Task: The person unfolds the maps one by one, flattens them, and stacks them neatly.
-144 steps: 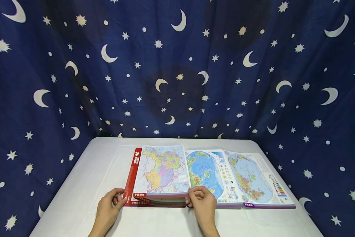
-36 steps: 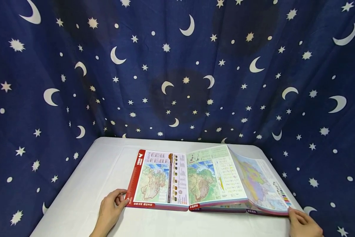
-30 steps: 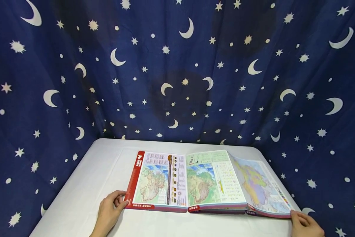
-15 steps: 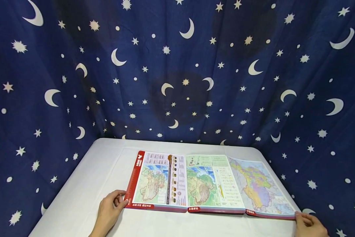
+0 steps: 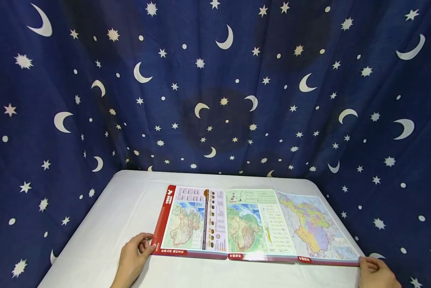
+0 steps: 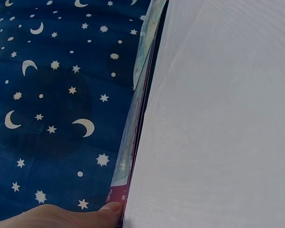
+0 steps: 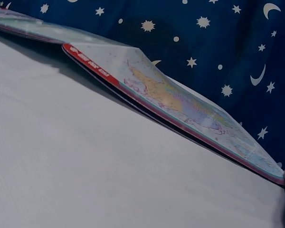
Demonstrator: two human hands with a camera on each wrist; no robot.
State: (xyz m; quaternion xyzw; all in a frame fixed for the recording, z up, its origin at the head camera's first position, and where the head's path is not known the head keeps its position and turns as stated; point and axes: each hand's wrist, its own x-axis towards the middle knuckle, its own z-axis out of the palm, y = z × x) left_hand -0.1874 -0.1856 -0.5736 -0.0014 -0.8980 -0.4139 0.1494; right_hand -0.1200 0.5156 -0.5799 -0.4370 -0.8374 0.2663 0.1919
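Observation:
A fold-out map book (image 5: 242, 224) lies spread in three panels across the table, layered pages showing along its near edge. The left panel (image 5: 186, 224) has a red border and a relief map. The middle panel (image 5: 244, 232) carries another relief map beside a pale chart, and the right panel (image 5: 314, 232) a many-coloured map. My left hand (image 5: 133, 254) pinches the red near-left corner, its thumb on top in the left wrist view. At the near-right corner, my right hand (image 5: 377, 273) pinches the edge of the right panel; only a bit of a finger shows in the right wrist view.
The book rests on a table with a white cloth (image 5: 125, 212). A dark blue curtain (image 5: 215, 88) with moons and stars hangs behind it and along both sides.
The political map page, earlier stacked over the left panel, has unfolded to the right with my right hand. Its raised fold has since flattened. My left hand stays at the red corner.

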